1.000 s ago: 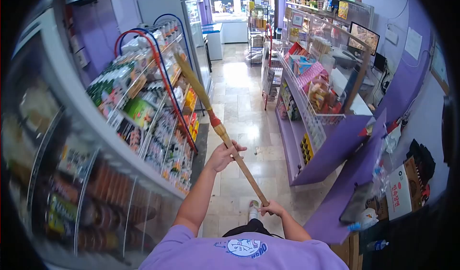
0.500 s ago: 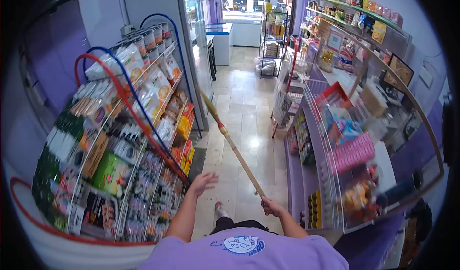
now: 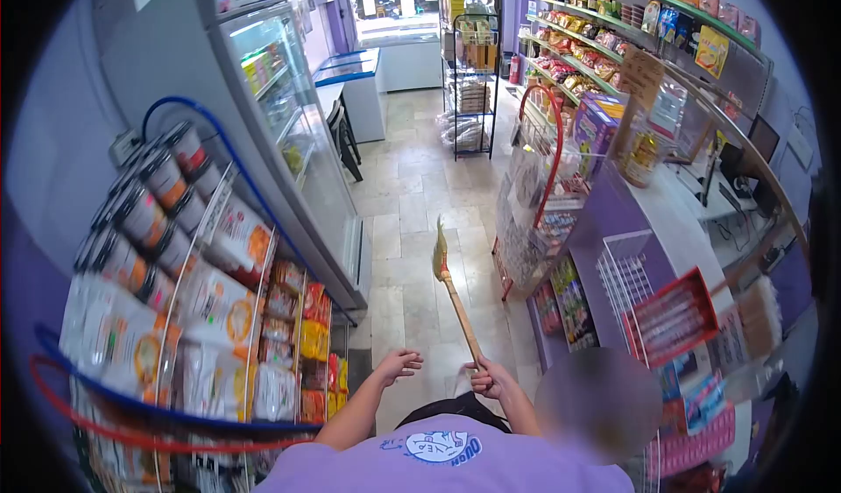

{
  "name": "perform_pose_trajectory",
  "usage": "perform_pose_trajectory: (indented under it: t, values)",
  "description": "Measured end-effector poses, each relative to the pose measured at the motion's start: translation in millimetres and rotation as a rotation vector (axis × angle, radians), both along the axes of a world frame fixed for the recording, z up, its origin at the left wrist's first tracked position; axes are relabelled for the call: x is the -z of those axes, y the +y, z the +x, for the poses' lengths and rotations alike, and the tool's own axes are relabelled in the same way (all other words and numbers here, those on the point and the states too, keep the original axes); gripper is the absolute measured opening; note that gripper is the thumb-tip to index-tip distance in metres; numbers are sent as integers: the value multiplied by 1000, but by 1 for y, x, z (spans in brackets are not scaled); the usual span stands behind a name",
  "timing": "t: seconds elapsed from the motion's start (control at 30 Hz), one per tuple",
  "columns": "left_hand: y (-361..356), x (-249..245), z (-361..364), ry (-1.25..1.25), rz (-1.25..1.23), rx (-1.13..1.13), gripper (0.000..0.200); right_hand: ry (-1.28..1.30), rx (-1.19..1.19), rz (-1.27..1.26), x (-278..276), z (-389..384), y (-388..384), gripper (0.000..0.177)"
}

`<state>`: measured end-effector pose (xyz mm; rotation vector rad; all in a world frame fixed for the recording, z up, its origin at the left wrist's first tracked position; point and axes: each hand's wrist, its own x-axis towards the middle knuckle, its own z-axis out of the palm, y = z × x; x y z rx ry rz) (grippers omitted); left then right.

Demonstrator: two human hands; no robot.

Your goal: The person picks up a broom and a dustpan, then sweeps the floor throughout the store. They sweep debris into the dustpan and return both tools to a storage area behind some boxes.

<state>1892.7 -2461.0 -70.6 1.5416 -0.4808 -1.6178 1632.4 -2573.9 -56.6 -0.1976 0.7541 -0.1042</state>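
My right hand [image 3: 492,381] is wrapped round the end of a broom's long wooden handle [image 3: 462,314]. The broom points away from me down the aisle, its yellowish-green bristle head [image 3: 441,255] over the floor tiles [image 3: 399,261], with a red binding where it joins the handle. To the left, my left hand [image 3: 399,367] is held in the air with its fingers stretched out and nothing in it. Nearest to that hand is the rack of packaged goods.
On my left stands a rack of white pouches [image 3: 210,305] and cans [image 3: 162,178], then a glass-door fridge [image 3: 289,125]. A purple counter [image 3: 604,230] with wire baskets lines my right. Farther ahead are a black shelf rack [image 3: 473,81] and a chest freezer [image 3: 350,81].
I have moved forward along the aisle, so the fridge and counter are closer. The broom head has swung to the right and appears lower, while my right hand keeps its grip.
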Motion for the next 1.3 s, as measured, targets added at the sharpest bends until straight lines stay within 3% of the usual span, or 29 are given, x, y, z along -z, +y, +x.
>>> perform_pose_trajectory:
  t: [0.2,0.27,0.43,0.57,0.73,0.87,1.13,1.3]
  values:
    - [-142,58,110,7,117,-172,28,43,-5,-29,1,106,-194,27]
    - [-182,53,142,-1,227,-252,28,106,4,-44,-8,151,-261,27]
    - [-281,25,225,57,47,-390,28,121,49,-24,-48,268,-401,26]
    - [-359,39,311,38,21,-509,27,48,52,-18,-39,359,-498,25]
    - [-492,29,430,-5,75,-448,23,19,52,-119,-37,461,-605,22]
    - [-637,14,514,-72,8,-262,22,-38,44,-48,-48,530,-691,22]
    - [-919,-39,599,-2,-201,86,26,4,63,-85,-48,669,-870,23]
    - [-1046,-28,676,36,-193,24,26,-5,-2,-114,-60,767,-1026,22]
